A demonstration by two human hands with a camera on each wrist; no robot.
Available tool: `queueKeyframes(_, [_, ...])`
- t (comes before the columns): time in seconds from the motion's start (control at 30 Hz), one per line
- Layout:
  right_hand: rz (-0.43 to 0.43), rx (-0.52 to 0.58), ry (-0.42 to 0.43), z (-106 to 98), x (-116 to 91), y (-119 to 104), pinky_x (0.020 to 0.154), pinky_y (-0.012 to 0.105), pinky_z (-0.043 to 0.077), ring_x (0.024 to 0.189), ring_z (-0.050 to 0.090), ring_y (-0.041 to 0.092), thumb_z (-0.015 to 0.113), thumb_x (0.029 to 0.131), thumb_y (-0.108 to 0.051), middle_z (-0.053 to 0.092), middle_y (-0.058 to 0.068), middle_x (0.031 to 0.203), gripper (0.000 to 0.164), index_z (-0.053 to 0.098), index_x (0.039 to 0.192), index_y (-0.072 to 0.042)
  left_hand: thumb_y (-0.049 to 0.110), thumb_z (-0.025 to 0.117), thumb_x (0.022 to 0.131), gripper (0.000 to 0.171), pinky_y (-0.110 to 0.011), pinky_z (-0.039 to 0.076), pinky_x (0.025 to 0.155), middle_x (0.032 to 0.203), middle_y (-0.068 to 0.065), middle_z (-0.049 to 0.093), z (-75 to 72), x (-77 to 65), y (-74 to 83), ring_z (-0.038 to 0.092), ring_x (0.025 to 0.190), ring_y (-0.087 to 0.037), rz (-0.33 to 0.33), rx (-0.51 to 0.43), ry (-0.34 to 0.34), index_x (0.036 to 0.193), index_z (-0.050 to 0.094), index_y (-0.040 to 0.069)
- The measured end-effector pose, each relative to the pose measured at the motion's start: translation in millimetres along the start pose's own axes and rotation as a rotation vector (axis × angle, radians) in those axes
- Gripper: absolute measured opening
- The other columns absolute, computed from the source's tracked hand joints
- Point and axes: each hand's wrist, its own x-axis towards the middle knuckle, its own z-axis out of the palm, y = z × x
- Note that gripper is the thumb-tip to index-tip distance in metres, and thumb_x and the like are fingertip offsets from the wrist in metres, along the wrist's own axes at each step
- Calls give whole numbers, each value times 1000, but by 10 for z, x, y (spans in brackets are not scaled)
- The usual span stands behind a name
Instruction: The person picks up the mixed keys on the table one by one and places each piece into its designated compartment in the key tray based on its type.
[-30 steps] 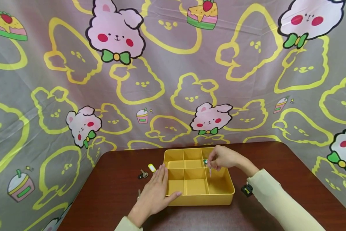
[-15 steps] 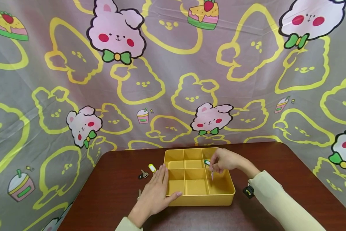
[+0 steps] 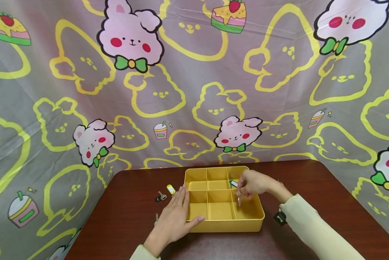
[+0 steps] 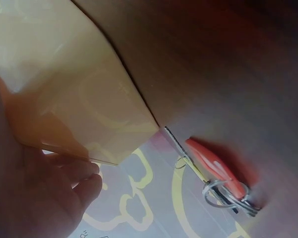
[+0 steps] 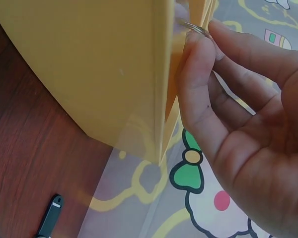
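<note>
A yellow organiser box [image 3: 227,225], divided into several compartments, sits on the table. My left hand [image 3: 173,218] rests along its left side, fingers straight, thumb over the front rim. My right hand [image 3: 254,182] is above the right compartments and pinches a metal ring [image 5: 196,29] between thumb and fingertips. From the pinch a small pale purple piece [image 3: 239,200] hangs into the front right compartment; its kind is unclear. A green-edged key tag [image 3: 233,183] shows in the back right compartment, partly behind the fingers. Beside the left hand is a red key tag [image 4: 216,166] on a ring with keys.
Left of the box lie a yellow key tag [image 3: 171,189] and keys [image 3: 162,196] with a dark piece. A black key tag [image 3: 280,218] lies right of the box, near the right sleeve. A patterned cloth [image 3: 187,108] hangs behind the brown table [image 3: 129,184].
My right hand has moved slightly down and toward me, bringing the purple piece deeper over the front right compartment. More of the green key tag shows. My left hand stays put.
</note>
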Motion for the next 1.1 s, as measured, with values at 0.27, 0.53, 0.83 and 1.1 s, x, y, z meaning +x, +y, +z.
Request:
queueKeyframes(0.27, [-6,-5,8,-10,-23,-22,62,40,65,56,64,11,75,92,-1,68,1,65,12,78,80,-3,77,44,99,105,-49,34,129,175,-21,20,1,-1,1,22,163,-35,2,0,8,164,27,-3])
queueKeyframes(0.53, [-1,-7,11,-19,-54,-43,63,40,64,58,66,15,75,93,-3,69,2,65,15,78,80,-8,78,41,99,105,-49,34,129,175,-22,20,1,-12,15,23,163,-36,5,-3,7,164,27,-3])
queueKeyframes(0.83, [6,-16,36,-33,-96,-63,62,39,63,60,68,19,77,93,-7,67,1,65,9,80,84,-9,77,44,99,104,-49,33,130,175,-22,20,8,-14,17,21,164,-36,2,8,2,164,27,-3])
queueKeyframes(1.1, [-16,-24,54,-43,-143,-87,57,28,57,59,67,17,77,93,-8,67,0,64,9,81,85,-10,76,45,99,104,-49,33,129,175,-22,21,-1,2,13,22,164,-36,3,5,2,164,27,-3])
